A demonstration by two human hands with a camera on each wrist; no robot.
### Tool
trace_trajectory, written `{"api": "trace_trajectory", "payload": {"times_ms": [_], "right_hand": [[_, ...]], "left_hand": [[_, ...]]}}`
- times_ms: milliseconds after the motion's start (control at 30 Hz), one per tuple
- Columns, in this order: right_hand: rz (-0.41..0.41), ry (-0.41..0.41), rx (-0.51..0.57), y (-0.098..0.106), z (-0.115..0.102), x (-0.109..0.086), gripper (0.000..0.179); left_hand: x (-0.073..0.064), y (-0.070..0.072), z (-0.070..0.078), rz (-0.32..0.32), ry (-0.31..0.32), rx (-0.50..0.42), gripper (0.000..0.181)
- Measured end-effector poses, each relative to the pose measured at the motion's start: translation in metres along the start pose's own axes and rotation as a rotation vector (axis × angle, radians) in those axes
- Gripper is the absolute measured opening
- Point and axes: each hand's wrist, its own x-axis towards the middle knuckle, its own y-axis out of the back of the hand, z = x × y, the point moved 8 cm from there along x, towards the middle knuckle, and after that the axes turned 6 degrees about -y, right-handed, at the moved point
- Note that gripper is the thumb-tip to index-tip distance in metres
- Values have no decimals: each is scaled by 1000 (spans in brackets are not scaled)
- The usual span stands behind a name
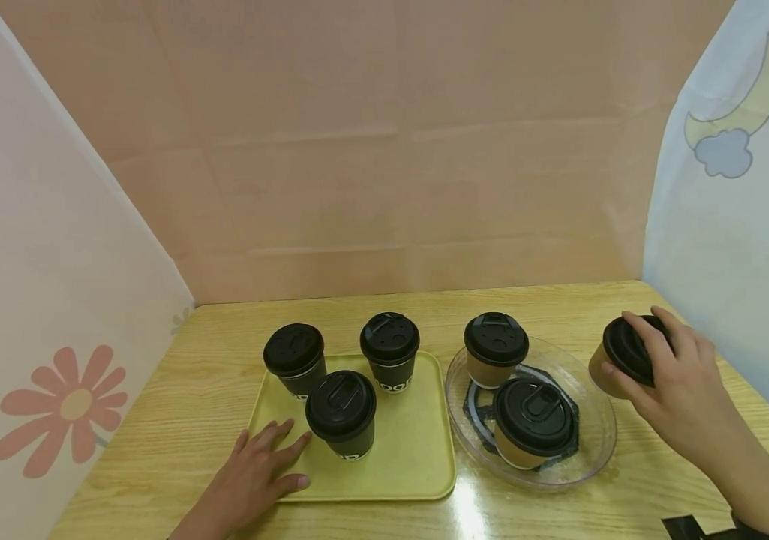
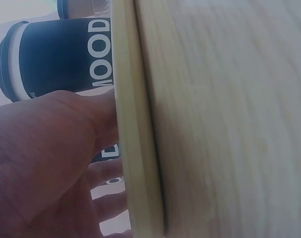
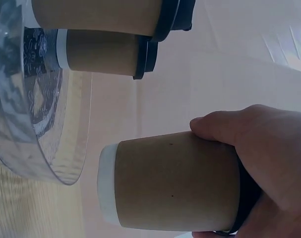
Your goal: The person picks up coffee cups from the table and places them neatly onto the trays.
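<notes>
My right hand (image 1: 684, 382) grips a brown paper coffee cup (image 3: 177, 186) near its black lid (image 1: 629, 351), to the right of a clear round plastic dish (image 1: 603, 450). In the right wrist view the cup's white base is apart from the dish. Two brown cups with black lids stand in that dish, one at the back (image 1: 490, 367) and one at the front (image 1: 515, 450). My left hand (image 1: 256, 476) rests with spread fingers on the front left of a yellow tray (image 1: 411, 457), beside the nearest black cup (image 1: 350, 442).
Two more black cups with white lettering stand on the tray, at the back left (image 1: 303, 381) and back middle (image 1: 391, 371). Everything rests on a wood-grain table (image 1: 154, 450). A tan sheet (image 1: 384, 150) hangs behind it, with pale patterned sheets at both sides.
</notes>
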Motion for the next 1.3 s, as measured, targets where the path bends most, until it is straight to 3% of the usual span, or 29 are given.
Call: {"api": "trace_trajectory", "payload": {"times_ms": [267,400,467,600,633,767,867,967,1100,1300], "right_hand": [[-13,-10,5,-2,-4,1,70],[-21,-17,0,-1,-4,0,69],[-21,-21,-1,0,-4,0,69],[-17,-21,1,1,-3,1,69],[-15,-21,0,1,-3,1,69],[-11,-19,1,2,-3,1,71],[-10,-19,5,2,-2,0,71],[-16,-21,7,0,-1,-1,69],[-19,-24,8,-1,-1,-2,68],[-17,-30,13,-1,-2,-1,68]], "left_hand": [[-1,4,10,20,0,50,54],[-2,17,34,72,-16,116,39],[-1,23,56,91,-81,127,31],[8,28,109,94,-323,147,21],[11,27,122,82,-378,157,21],[23,23,170,132,-588,260,21],[34,17,198,172,-685,311,21],[47,8,215,140,-697,321,25],[66,0,228,113,-658,309,28],[85,-8,239,140,-665,346,23]]}}
